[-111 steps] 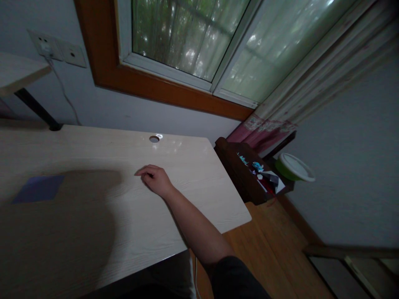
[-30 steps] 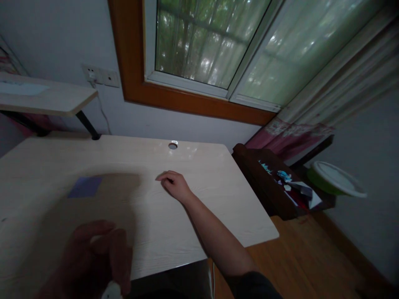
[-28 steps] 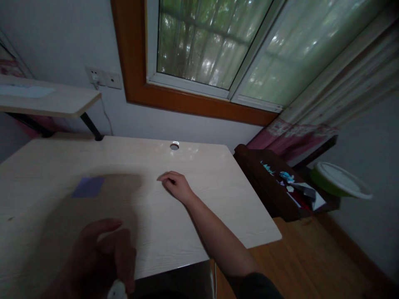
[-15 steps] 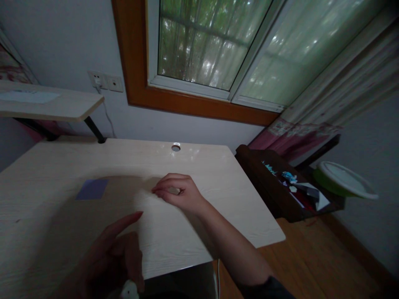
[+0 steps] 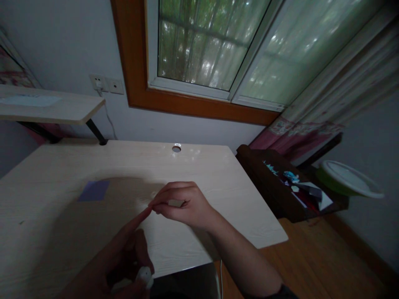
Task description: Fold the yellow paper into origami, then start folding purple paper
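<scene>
My left hand (image 5: 127, 249) is in shadow at the lower left, its index finger stretched out and its other fingers curled round a small white object with a rounded end (image 5: 145, 276). Most of that object is hidden in the palm, so I cannot tell its kind. Above the table, my right hand (image 5: 187, 203) has thumb and fingertips pressed together. Its fingertips meet the tip of my left index finger; anything between them is too small to make out. To the left, a purple paper square (image 5: 94, 191) lies flat on the pale wooden table (image 5: 199, 166).
A raised shelf (image 5: 62, 110) with a paper on it stands at the back left. Right of the table, a dark wooden piece of furniture (image 5: 264, 174) bears paper scraps and a green bowl with a pale rim (image 5: 335, 187). A window (image 5: 208, 45) is ahead.
My left hand has moved up and right, so its index fingertip now meets my right fingertips. My right hand has shifted slightly down and right, still pinched.
</scene>
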Demonstrator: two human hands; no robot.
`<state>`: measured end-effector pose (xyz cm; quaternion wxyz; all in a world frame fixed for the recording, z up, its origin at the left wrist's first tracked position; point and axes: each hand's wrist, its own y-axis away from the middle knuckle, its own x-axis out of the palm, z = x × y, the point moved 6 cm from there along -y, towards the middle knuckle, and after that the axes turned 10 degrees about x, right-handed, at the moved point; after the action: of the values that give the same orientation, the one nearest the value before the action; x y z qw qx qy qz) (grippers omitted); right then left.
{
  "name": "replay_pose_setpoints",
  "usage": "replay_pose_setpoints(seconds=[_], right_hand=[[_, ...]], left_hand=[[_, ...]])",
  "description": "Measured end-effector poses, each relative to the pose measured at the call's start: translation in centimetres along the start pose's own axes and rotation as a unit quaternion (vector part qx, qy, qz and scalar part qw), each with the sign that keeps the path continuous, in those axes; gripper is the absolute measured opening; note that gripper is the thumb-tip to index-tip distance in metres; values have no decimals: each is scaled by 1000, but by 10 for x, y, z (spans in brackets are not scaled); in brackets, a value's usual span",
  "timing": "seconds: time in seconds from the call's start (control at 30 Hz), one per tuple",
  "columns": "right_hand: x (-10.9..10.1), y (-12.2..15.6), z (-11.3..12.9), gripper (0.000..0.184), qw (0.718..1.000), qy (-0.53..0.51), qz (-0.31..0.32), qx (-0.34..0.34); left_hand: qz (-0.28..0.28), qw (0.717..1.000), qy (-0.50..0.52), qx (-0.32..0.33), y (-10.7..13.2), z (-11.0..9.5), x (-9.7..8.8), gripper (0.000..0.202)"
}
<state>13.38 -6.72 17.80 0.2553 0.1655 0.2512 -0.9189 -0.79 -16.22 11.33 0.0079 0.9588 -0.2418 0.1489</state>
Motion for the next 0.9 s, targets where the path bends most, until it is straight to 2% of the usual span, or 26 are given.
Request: replay_pose_setpoints(seconds=[0.17,0.43,0.63,0.77,0.9], right_hand=[[1,1,-2,14,1000,18,-3,-1],[2,3,-7,13,1000,14,4,-3],[2,3,-11,12,999,20,13,23],[4,4,-14,9,999,-3,-1,44],[4,6,-19,5,997,-26,-43,66]], left_hand=[[-22,999,-45,-8,4,16,-7,77],[-34,989,-147,-8,4,18,-15,70],[-14,951,-297,90,-4,14,-17,73],[-11,924,-368,106,-7,16,-17,81],[-16,909,-398,122,-6,18,-20,78]])
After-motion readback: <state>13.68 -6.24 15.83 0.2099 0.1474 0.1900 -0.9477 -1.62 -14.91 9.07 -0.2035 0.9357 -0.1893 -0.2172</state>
